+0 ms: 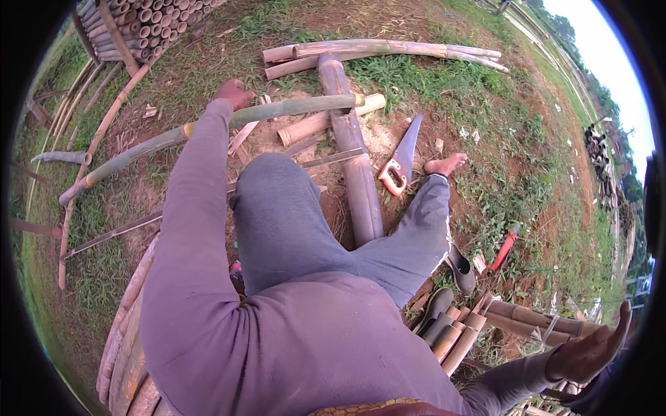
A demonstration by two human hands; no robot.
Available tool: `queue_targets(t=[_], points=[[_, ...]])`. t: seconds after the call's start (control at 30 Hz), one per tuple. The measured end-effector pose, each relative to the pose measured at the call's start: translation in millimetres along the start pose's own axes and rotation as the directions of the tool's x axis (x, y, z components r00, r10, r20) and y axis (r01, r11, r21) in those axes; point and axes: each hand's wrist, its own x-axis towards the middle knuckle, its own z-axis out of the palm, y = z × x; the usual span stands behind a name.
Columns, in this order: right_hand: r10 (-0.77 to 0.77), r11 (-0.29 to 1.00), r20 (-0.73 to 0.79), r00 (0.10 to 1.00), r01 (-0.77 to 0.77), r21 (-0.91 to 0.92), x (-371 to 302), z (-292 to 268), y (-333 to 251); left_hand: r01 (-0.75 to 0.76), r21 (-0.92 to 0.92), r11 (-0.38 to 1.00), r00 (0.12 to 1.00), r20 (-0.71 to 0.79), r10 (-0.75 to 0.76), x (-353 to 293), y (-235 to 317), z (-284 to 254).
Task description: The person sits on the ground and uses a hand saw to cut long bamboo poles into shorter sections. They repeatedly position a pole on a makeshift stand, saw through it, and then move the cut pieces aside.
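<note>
Gripping the green bamboo pole (208,125) near its middle, the left hand (232,92) is closed round it; the pole's long axis runs left-right across the thick bamboo log (354,159). The right hand (590,353) hangs wide, empty, well apart.

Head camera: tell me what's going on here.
A person sits on bare ground among cut bamboo, one leg bent up and the other stretched out barefoot. The left hand grips a long green bamboo pole that lies across a thick bamboo log. The right hand is held open out to the side, holding nothing, above a bundle of short bamboo pieces. A hand saw with a red handle lies on the ground beside the log, untouched. Dark slip-on shoes sit nearby.
</note>
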Motion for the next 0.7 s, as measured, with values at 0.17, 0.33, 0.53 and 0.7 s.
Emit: queue_targets(t=[0.17, 0.33, 0.53, 0.7], points=[[0.270, 0.796, 0.534, 0.801, -0.498, 0.345, -61.6, 240.9, -35.4, 0.206, -0.565, 0.799, 0.941, -0.112, -0.321, 10.1, -124.3, 97.4], [0.028, 0.447, 0.885, 0.465, -0.798, 0.405, -118.3, 418.4, -139.4, 0.098, -0.946, 0.308, 0.611, -0.188, -0.769, 28.4, -166.8, 140.0], [-0.162, 0.508, 0.925, 0.345, -0.774, 0.378, -177.7, 594.6, -252.6, -0.018, -0.954, -0.299, 0.480, 0.254, -0.840, 31.0, -123.7, 117.0], [-0.043, 0.643, 0.895, 0.444, -0.673, 0.365, -198.7, 703.1, -329.5, -0.128, -0.940, -0.315, 0.604, 0.178, -0.777, 36.1, -150.0, 116.8]])
